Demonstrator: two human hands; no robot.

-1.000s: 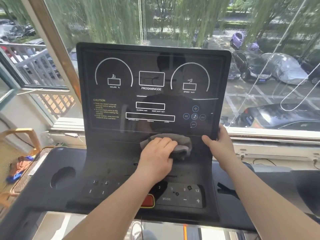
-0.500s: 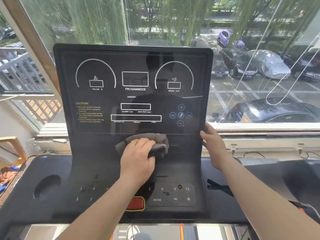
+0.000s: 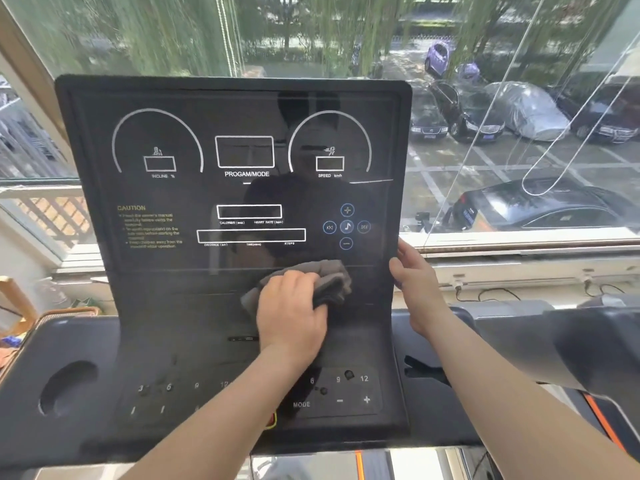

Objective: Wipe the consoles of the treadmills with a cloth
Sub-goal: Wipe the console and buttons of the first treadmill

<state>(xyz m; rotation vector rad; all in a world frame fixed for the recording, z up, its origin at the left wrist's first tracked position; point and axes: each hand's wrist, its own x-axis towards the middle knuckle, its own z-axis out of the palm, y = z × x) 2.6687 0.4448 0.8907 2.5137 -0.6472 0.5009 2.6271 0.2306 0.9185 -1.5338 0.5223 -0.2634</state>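
Note:
The black treadmill console point(image 3: 242, 140) stands upright in front of me, with printed dials and boxes on its dark screen. My left hand point(image 3: 291, 317) presses a crumpled grey cloth point(image 3: 334, 282) against the band just below the screen, right of centre. My right hand point(image 3: 415, 285) holds the console's right edge at the same height, fingers wrapped behind the panel. Below the cloth lies the button panel point(image 3: 346, 393) with MODE, minus and plus keys; my left forearm covers its middle and most of a red button.
A cup holder point(image 3: 65, 386) is sunk into the left tray. A second grey treadmill console point(image 3: 571, 344) begins at the right. A window sill point(image 3: 519, 244) with cables runs behind, with parked cars outside. Wooden furniture point(image 3: 20, 306) stands at the left.
My left hand slid the cloth left along the band below the screen, then back toward the right edge. My right hand kept its hold on the console's edge. My head shifted.

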